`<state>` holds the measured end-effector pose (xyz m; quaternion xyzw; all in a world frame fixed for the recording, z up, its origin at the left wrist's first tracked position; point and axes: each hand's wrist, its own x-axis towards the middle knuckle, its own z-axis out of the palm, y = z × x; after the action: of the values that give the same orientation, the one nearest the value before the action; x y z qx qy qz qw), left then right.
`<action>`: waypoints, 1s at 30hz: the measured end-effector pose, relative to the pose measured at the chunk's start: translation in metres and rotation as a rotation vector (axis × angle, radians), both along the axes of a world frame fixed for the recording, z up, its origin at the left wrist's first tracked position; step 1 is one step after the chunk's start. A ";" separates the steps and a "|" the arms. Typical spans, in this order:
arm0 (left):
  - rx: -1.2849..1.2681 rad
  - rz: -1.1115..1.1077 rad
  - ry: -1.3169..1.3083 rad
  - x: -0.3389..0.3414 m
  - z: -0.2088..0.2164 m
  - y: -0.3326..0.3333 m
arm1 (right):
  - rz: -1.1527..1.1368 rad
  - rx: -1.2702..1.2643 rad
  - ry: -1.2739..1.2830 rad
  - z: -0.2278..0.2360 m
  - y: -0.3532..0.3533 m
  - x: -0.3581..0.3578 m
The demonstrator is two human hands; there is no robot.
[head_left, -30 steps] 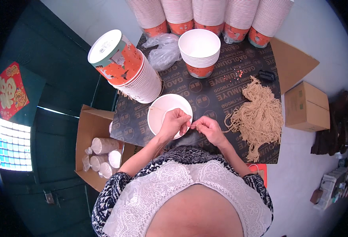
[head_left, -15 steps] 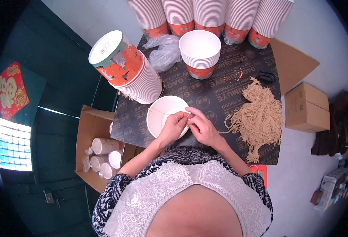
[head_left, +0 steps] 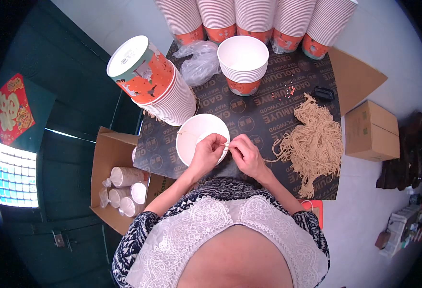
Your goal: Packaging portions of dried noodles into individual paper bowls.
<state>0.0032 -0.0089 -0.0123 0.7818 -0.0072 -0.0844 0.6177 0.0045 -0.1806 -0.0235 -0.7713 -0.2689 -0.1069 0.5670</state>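
Observation:
A white paper bucket (head_left: 187,142) stands at the near edge of the dark table, its mouth facing up. Across its opening runs a thin tan string (head_left: 195,135), fixed at the left rim. My left hand (head_left: 208,153) is over the bucket's right side, thumb and fingers pinched on the string. Beside it, at the right rim, my right hand (head_left: 247,156) also pinches the string, with its fingers curled. The fingertips almost meet; any knot between them is too small to make out. A strand trails from my right hand toward a heap of tan string (head_left: 314,146).
Nested buckets form a leaning stack (head_left: 165,91) at left and a short stack (head_left: 242,60) behind. Tall bucket stacks (head_left: 254,19) line the back. A plastic bag (head_left: 199,67), small beads (head_left: 290,90) and a black object (head_left: 323,93) lie around. An open carton (head_left: 120,139) stands lower left.
My hands have drawn slightly apart, and the right fingers, previously extended over the left, are now curled. The bucket has shifted slightly left.

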 end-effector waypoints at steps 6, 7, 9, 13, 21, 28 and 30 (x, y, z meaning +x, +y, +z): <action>0.272 0.023 -0.114 -0.005 0.006 -0.004 | -0.082 0.046 0.064 -0.006 0.003 -0.001; 0.273 0.023 -0.113 -0.006 0.009 -0.004 | -0.081 0.047 0.064 -0.008 0.004 -0.001; 0.315 0.001 -0.119 -0.008 0.014 -0.005 | -0.120 0.114 0.127 -0.012 0.006 -0.002; 0.337 -0.040 -0.162 -0.012 0.017 -0.005 | -0.136 0.176 0.220 -0.020 0.009 -0.003; 0.342 -0.124 -0.237 -0.014 0.019 -0.006 | -0.149 0.133 0.345 -0.015 0.010 -0.004; 0.200 -0.037 -0.102 -0.007 0.014 -0.007 | -0.128 0.076 0.300 -0.011 0.006 -0.004; 0.218 -0.061 -0.108 -0.005 0.014 -0.006 | -0.096 0.043 0.224 -0.009 0.005 -0.003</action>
<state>-0.0022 -0.0147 0.0017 0.8471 -0.0549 -0.0612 0.5250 0.0018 -0.1759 -0.0326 -0.7779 -0.1645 -0.0529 0.6042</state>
